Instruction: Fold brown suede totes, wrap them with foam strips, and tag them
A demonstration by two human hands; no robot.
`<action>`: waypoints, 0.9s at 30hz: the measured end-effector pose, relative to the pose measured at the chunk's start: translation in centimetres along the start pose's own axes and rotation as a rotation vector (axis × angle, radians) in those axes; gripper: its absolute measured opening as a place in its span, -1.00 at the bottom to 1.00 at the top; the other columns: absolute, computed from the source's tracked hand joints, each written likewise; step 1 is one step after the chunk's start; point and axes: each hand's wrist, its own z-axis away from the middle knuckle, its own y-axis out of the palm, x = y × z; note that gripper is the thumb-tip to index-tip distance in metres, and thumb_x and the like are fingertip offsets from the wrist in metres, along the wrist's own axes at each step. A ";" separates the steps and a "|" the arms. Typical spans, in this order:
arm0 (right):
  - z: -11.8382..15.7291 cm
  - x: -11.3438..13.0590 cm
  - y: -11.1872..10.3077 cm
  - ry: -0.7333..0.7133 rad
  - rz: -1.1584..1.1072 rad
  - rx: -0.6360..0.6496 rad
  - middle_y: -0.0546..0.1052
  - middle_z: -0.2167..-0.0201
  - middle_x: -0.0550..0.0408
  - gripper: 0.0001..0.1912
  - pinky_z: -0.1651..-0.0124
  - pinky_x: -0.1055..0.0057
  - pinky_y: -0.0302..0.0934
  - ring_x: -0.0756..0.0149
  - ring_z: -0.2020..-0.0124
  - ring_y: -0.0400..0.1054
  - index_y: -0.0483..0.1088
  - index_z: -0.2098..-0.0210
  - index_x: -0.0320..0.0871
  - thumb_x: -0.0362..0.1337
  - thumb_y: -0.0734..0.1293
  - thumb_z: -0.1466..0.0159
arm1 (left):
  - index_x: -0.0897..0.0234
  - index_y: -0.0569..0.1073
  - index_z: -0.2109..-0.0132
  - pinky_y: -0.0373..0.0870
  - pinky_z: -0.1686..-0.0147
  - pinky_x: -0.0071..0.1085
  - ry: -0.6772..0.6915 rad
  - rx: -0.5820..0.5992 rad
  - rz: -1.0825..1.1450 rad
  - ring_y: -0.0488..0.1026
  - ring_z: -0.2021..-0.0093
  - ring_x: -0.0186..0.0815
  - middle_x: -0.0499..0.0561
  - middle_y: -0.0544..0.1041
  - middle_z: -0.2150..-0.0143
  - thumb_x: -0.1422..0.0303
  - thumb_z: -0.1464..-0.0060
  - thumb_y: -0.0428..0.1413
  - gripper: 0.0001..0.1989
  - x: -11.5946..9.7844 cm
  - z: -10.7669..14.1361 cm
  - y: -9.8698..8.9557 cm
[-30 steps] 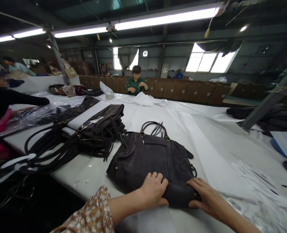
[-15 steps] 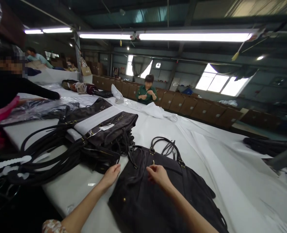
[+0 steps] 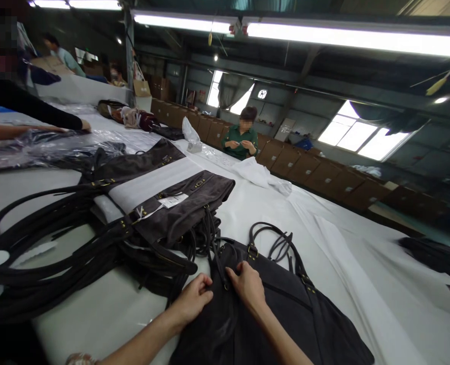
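Observation:
A large black handbag (image 3: 285, 309) lies on the white-covered table in front of me, its looped handle (image 3: 263, 224) toward the far side. Over its left end is my left hand (image 3: 194, 300), fingers curled and the tips of thumb and forefinger a little apart, with nothing visible between them. Close to it, my right hand (image 3: 249, 288) is closed at the bag's upper left, beside a thin dark strap (image 3: 220, 271). What its fingertips pinch, if anything, blends into the dark leather.
To the left lies a stack of dark handbags (image 3: 179, 203) with a white wrap (image 3: 152, 183), a paper tag (image 3: 173, 201) and long handles. A co-worker's sleeve (image 3: 38, 104) reaches over clear plastic. Across the table sits another person (image 3: 242, 139), before brown cartons (image 3: 323, 177).
My left hand has moved right onto the bag's left end. The right hand has shifted from the zip area toward the strap. The view has tilted down and turned slightly left.

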 end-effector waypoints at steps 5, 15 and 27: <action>-1.4 0.0 0.6 -0.020 0.026 0.170 0.52 0.46 -0.08 -0.56 0.40 0.39 0.09 0.12 0.34 0.44 0.34 0.55 -0.15 0.08 0.22 -0.20 | 0.18 0.24 0.22 0.28 0.30 -0.44 -0.049 0.060 0.005 0.39 0.33 -0.37 -0.11 0.45 0.30 0.45 0.09 0.05 -0.77 -0.3 -0.3 0.4; -2.0 1.3 -3.8 -0.182 0.169 0.018 0.49 0.51 -0.06 -0.70 0.39 0.37 0.07 0.16 0.43 0.38 0.37 0.52 -0.17 -0.13 0.20 -0.22 | 0.35 0.07 -0.31 -0.12 -0.32 -0.24 0.031 0.163 -0.067 0.00 -0.35 -0.18 0.18 0.07 -0.36 0.03 -0.19 -0.09 -0.32 -3.6 -0.9 1.3; -3.1 -0.6 0.2 -0.063 -0.376 0.048 0.25 0.77 0.20 -0.62 0.61 0.51 -0.02 0.41 0.69 0.13 0.24 0.66 -0.13 -0.07 0.13 -0.18 | 0.22 0.13 -0.30 -0.11 -0.32 -0.11 0.158 0.527 -0.415 0.03 -0.33 -0.09 0.05 0.17 -0.33 0.07 -0.23 -0.14 -0.42 -5.1 1.6 1.4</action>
